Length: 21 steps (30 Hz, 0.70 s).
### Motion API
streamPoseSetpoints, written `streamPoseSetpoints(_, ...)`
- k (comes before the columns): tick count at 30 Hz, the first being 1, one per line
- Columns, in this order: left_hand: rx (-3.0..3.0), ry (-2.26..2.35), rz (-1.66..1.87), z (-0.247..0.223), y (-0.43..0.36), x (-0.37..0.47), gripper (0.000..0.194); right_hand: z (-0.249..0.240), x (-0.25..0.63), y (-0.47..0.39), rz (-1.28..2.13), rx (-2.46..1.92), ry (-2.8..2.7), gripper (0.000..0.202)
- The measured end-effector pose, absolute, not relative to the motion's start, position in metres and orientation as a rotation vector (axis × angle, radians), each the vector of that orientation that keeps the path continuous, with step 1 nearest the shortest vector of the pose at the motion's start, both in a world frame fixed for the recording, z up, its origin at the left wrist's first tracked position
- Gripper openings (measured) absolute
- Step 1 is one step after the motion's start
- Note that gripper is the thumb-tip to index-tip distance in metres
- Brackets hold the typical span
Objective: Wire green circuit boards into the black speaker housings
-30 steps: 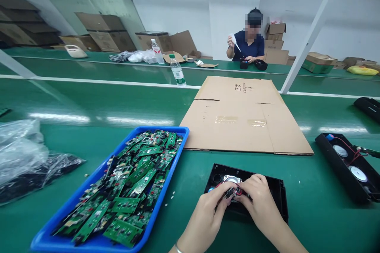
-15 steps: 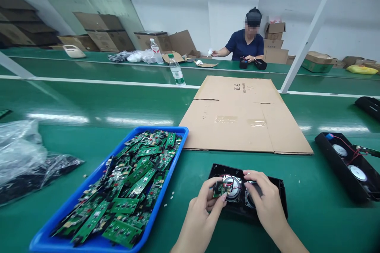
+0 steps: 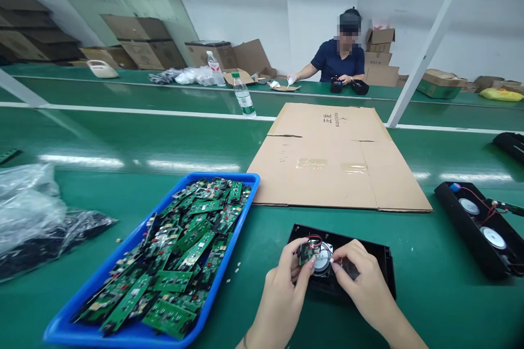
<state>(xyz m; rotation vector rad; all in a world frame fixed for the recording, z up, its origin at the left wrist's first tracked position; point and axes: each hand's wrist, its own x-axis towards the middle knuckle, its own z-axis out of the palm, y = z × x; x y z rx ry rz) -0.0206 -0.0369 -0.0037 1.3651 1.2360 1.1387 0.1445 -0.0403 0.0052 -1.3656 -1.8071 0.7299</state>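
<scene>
My left hand (image 3: 282,278) is closed, pinching a small green circuit board (image 3: 307,252) between thumb and fingers. Red and dark wires (image 3: 315,238) loop from the board. Beneath it lies a black speaker housing (image 3: 379,253) on the green table, with a round silver speaker (image 3: 323,263) showing between my hands. My right hand (image 3: 362,275) is closed too, thumb and forefinger pinching a small white piece (image 3: 332,260) at the speaker's right edge. The fingers of this hand mostly cover the housing's second speaker.
Left of my hands, a blue tray (image 3: 241,229) holds many circuit boards. Flattened cardboard (image 3: 331,185) lies ahead. At right sits another black housing (image 3: 446,202) with two speakers. A plastic bag (image 3: 36,223) is far left. A bottle (image 3: 243,97) and a co-worker (image 3: 338,62) are beyond.
My right thumb and forefinger have moved left and closed on the small white piece near the visible speaker. The circuit board in my left hand has tilted more upright.
</scene>
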Motion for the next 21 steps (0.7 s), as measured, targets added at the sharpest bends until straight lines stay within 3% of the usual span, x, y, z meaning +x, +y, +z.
streamPoseSetpoints(8, 1.478, 1.240, 1.109, -0.002, -0.042, -0.016, 0.022, -0.008, 0.140, -0.040, 0.274, -1.241, -2.028, 0.022)
streamPoseSetpoints(21, 1.721, 1.212, 1.143, -0.009, -0.045, -0.015, 0.026, -0.010, 0.137, -0.039, 0.123, -1.215, -2.087, 0.028)
